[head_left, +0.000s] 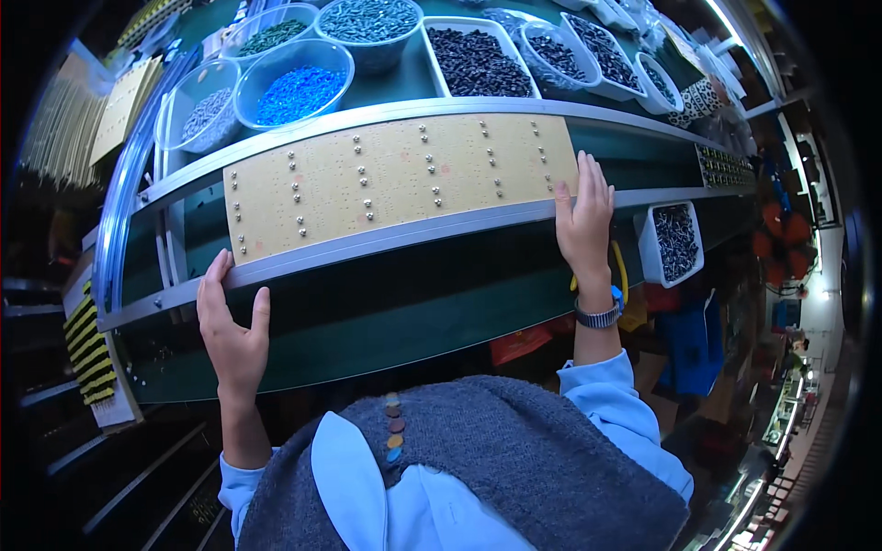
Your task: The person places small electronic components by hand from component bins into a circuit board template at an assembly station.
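A long tan circuit board lies across two metal rails, with several small silver components in short columns on it. My left hand is at the board's near left corner, fingers apart, its fingertips by the near rail. I cannot tell whether they touch the board. At the right end, my right hand rests against the board's edge with its fingers stretched out and its thumb on or beside the near corner. Nothing is held in either hand.
Beyond the far rail stand a tub of blue parts, a tub of grey-green parts and a white tray of black parts. A white bin and a yellow-handled tool are near my right wrist. Another board sits farther right.
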Tool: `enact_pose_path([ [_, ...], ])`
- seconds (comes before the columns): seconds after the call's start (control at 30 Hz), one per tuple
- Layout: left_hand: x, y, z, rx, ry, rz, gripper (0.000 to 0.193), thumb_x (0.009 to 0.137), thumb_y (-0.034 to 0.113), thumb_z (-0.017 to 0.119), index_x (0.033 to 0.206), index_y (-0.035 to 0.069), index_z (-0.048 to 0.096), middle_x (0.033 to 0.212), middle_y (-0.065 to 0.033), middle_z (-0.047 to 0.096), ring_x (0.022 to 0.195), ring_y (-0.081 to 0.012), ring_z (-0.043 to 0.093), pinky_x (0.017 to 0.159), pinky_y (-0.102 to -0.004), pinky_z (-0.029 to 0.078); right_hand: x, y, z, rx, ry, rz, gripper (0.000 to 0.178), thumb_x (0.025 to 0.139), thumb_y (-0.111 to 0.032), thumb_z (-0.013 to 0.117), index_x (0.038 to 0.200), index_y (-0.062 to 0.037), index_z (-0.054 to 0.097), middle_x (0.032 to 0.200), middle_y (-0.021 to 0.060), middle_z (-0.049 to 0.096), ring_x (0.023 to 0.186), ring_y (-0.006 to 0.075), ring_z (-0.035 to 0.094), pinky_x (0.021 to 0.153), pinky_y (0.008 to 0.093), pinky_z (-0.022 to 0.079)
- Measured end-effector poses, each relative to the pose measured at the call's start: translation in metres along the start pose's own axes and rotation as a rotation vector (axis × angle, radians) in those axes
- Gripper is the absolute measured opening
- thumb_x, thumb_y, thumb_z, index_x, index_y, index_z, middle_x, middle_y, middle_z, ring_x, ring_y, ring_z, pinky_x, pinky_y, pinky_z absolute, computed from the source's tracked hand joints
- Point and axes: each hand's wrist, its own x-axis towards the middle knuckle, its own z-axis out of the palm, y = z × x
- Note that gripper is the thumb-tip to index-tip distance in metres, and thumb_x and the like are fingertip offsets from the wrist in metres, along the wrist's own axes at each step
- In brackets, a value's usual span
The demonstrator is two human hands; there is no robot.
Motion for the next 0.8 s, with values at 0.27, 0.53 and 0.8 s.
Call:
enact_pose_path([
  [0.27, 0.010, -0.013, -0.021, -0.011, 0.090, 0.034, 0.045, 0.084, 0.005, 0.056, 0.127, 0.000, 0.045, 0.123, -0.0170, 0.052, 0.113, -0.0311, 0.050, 0.099, -0.0389, 0.039, -0.012, -0.037, -0.015, 0.065, 0.047, -0.202, 0.041, 0.095, -0.027, 0.046, 0.128, -0.0036, 0.047, 0.136, 0.0193, 0.041, 0.127, 0.0353, 0.036, 0.107, 0.0466, 0.022],
  [0.53, 0.166, -0.045, -0.067, 0.311, 0.106, -0.019, 0.030, 0.085, 0.017, 0.056, 0.098, -0.009, 0.061, 0.087, -0.0171, 0.066, 0.075, -0.0282, 0.063, 0.069, -0.0357, 0.050, -0.029, -0.025, -0.029, 0.232, 0.108, -0.126, 0.035, 0.094, -0.018, 0.046, 0.126, -0.0035, 0.047, 0.134, 0.0165, 0.044, 0.125, 0.0323, 0.041, 0.104, 0.0409, 0.033],
  [0.8, 0.258, -0.081, -0.027, -0.175, -0.051, -0.717, 0.024, 0.085, 0.010, 0.049, 0.091, -0.011, 0.059, 0.074, -0.0170, 0.064, 0.048, -0.0198, 0.062, 0.048, -0.0293, 0.054, -0.047, -0.030, -0.045, 0.295, 0.084, -0.032, 0.034, 0.092, -0.014, 0.049, 0.124, -0.0023, 0.049, 0.126, 0.0166, 0.051, 0.117, 0.0328, 0.049, 0.103, 0.0413, 0.035],
])
